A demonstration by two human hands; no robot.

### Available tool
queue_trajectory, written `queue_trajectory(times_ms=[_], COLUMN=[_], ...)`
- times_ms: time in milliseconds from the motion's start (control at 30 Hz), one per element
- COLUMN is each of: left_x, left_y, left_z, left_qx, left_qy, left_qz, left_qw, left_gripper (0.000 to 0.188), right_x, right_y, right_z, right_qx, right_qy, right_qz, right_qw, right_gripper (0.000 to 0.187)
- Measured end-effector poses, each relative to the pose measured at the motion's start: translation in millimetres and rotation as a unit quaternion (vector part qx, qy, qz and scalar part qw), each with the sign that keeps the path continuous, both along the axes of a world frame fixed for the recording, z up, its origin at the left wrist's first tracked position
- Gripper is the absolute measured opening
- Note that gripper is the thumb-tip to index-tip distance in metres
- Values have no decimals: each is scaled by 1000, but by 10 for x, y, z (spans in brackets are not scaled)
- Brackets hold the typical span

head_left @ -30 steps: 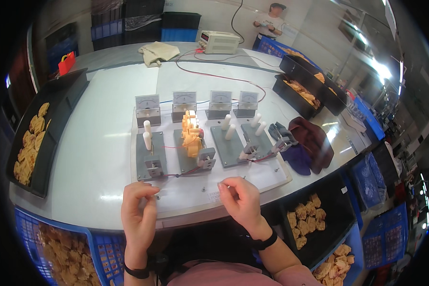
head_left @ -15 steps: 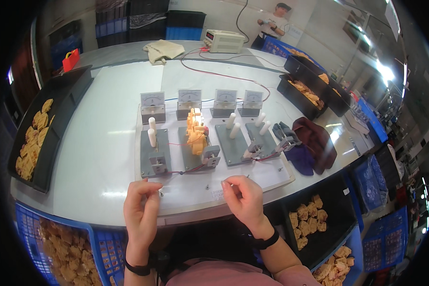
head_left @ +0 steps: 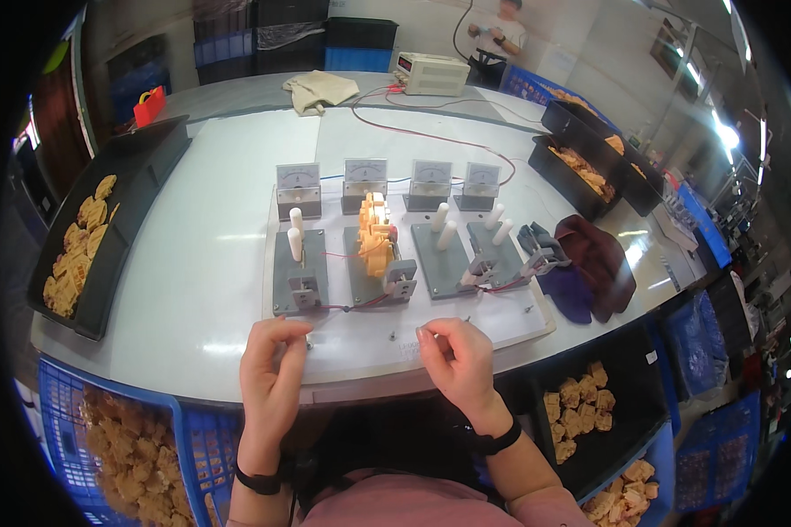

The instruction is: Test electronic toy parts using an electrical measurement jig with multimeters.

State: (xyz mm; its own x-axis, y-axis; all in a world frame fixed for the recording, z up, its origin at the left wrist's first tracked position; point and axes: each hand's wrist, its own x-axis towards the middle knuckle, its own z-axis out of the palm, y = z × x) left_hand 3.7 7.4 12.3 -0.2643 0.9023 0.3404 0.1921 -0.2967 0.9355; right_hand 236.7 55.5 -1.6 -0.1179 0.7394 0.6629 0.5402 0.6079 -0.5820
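My left hand (head_left: pixel 272 369) rests at the near edge of the white board, fingers curled toward the thumb, with nothing visible in it. Opposite it, my right hand (head_left: pixel 460 364) is likewise loosely curled and holds nothing I can see. Beyond them stand several grey fixtures, each a plate with white pegs, a clip block and an analog meter. The leftmost fixture plate (head_left: pixel 299 272) is nearest my left hand. On the second plate sits a yellow plastic geared part (head_left: pixel 376 235), upright behind its clip block (head_left: pixel 401 279). A third fixture plate (head_left: pixel 439 259) bears only its pegs and block.
Black trays of yellow parts stand at left (head_left: pixel 105 290) and far right (head_left: pixel 580 198). Blue crates flank me below, the left crate (head_left: pixel 176 430) full of parts. A dark cloth (head_left: pixel 593 272) lies right of the fixtures. A power supply (head_left: pixel 432 75) and another person (head_left: pixel 499 39) are behind.
The whole view has shifted, so the bench appears slightly right and higher. Both hands keep nearly the same curled pose, and the fixtures and yellow part stay as they were.
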Motion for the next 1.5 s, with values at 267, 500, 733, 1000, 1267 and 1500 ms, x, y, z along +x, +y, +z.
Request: queue_trajectory(times_ms=[267,500,733,1000,1267,1500], left_x=[30,58,51,50,29,5], left_y=[16,19,28,21,7,11], left_z=[-15,-15,-32,-31,-1,33], left_qx=[10,7,33,31,36,47], left_qy=[27,21,27,22,41,38], left_qz=[15,19,27,36,28,18], left_qw=[999,1000,999,999,998,998], left_gripper=[14,16,15,16,19,21], right_x=[60,80,60,39,9,-2], right_y=[28,43,36,25,25,22], right_z=[29,23,28,42,4,20], right_qx=[53,69,64,63,56,45], right_qy=[-49,-65,-58,-65,-59,-60], right_qz=[48,76,62,51,39,32], right_qw=[996,993,994,995,996,997], right_gripper=[10,11,11,9,8,9])
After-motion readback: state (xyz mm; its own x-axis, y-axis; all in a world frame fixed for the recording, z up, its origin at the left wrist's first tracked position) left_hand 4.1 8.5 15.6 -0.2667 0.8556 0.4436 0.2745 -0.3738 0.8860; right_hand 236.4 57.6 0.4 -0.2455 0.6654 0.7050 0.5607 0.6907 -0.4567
